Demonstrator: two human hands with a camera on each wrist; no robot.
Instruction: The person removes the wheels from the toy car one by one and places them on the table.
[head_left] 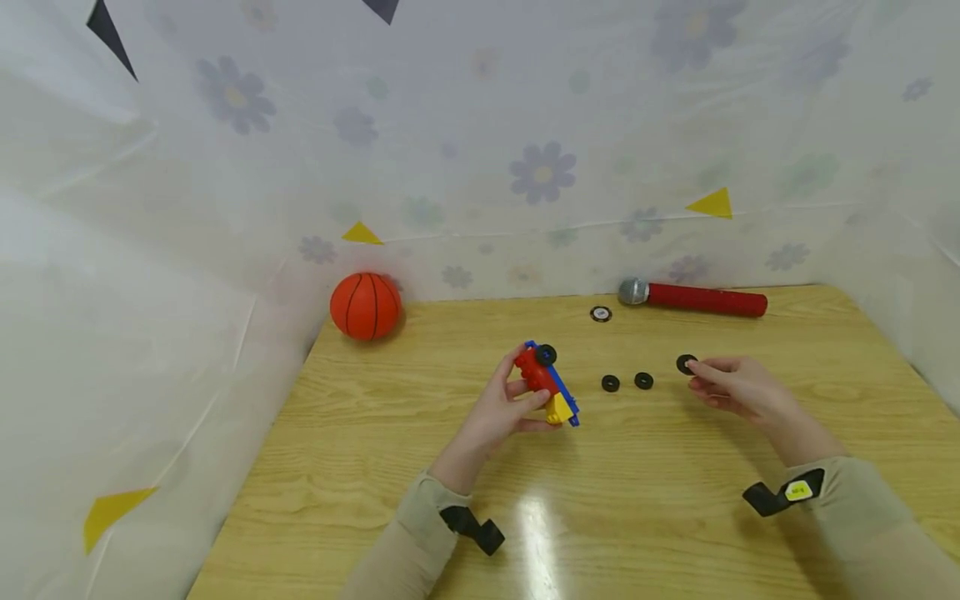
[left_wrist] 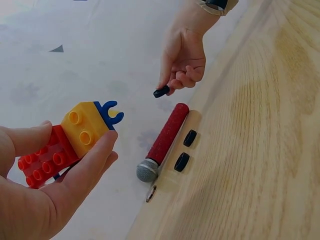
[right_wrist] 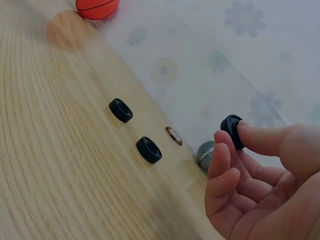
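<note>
My left hand (head_left: pixel 501 410) grips a toy car (head_left: pixel 542 379) of red and yellow studded bricks on a blue base, tilted above the table. One black wheel is fitted at the car's far end, and a blue hook (left_wrist: pixel 112 113) sticks out beside the yellow brick. Between thumb and fingertips, my right hand (head_left: pixel 738 390) pinches a loose black wheel (right_wrist: pixel 231 131), held up off the table. Two more black wheels, a left one (head_left: pixel 611 383) and a right one (head_left: pixel 643 381), lie flat on the wood between the hands.
An orange ball (head_left: pixel 366 307) with black lines sits at the table's back left corner. Along the back edge on the right lies a red microphone (head_left: pixel 705 300) with a grey head. A small round disc (head_left: pixel 601 313) rests left of it. Patterned white sheeting (head_left: pixel 450 167) rises behind the table (head_left: pixel 360 500).
</note>
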